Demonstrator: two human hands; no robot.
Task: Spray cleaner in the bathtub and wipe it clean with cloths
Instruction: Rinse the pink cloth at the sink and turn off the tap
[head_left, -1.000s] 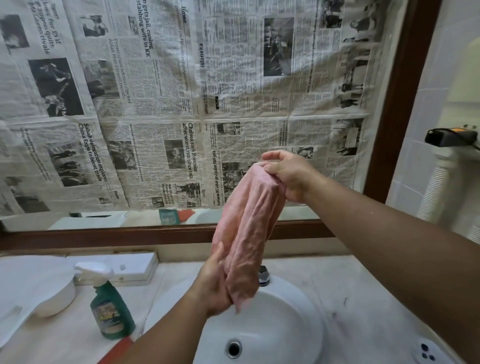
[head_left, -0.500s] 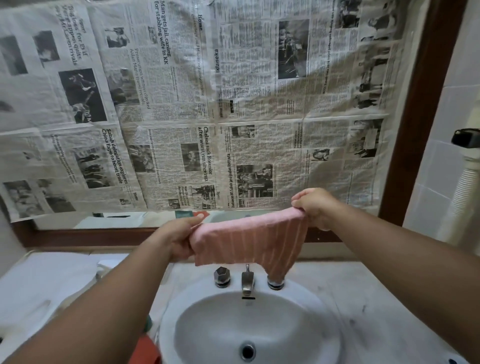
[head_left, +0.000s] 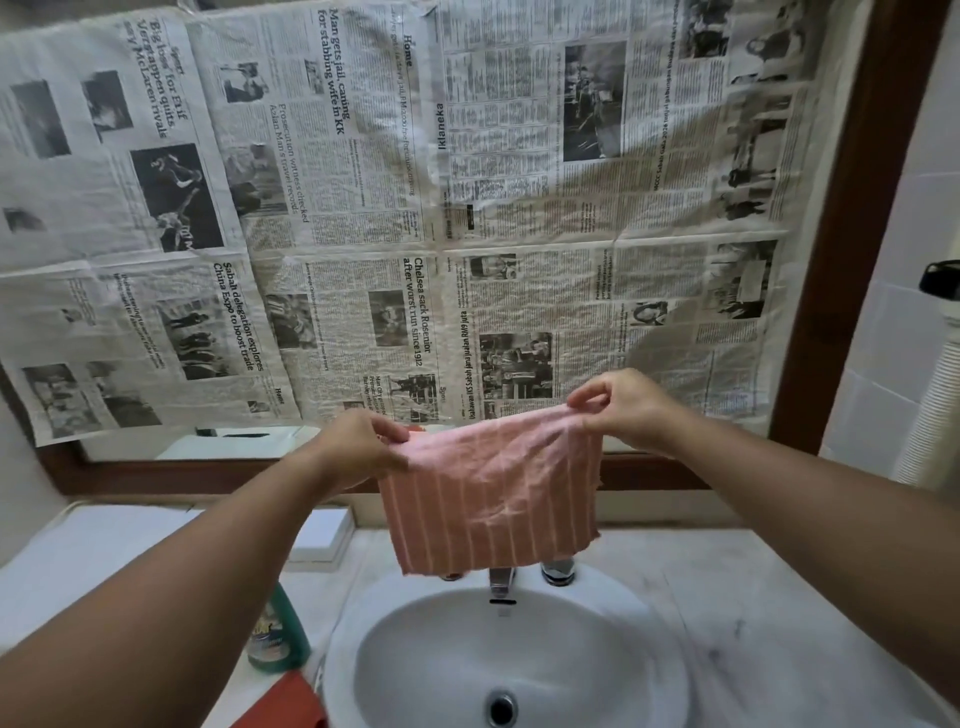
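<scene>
So both hands are holding the cloth (head_left: 493, 499) up flat over the sink (head_left: 415, 670), spread out like a little banner. The left hand (head_left: 358, 452) is pinching the top corner at the cloth's 10 o'clock, thumb and fingertips squeezed onto the edge. The right hand (head_left: 628, 410) is pinching the other top corner at 2 o'clock, thumb and forefinger closed on the hem, the rest of the fingers curled. The top edge is running nearly straight between the two grips, rising a bit toward the right one. Everything else is hanging down toward 6 o'clock from both hands, pink with pale stripes running top to bottom. The bottom edge is dangling just above the tap (head_left: 501, 582), and one knob (head_left: 558, 571) is peeking out under the 5 o'clock corner. Can't tell if the cloth is actually touching the tap.

Going from the cloth, a green bottle (head_left: 278, 639) is sitting on the counter (head_left: 753, 613) around 8 o'clock, half hidden behind the left forearm, with something red (head_left: 291, 701) lying just below it. A white box (head_left: 322, 535) is sitting at 9 o'clock. Newspaper (head_left: 363, 208) is covering most of the mirror from 10 through 2 o'clock, inside a dark wood frame (head_left: 852, 234).
</scene>
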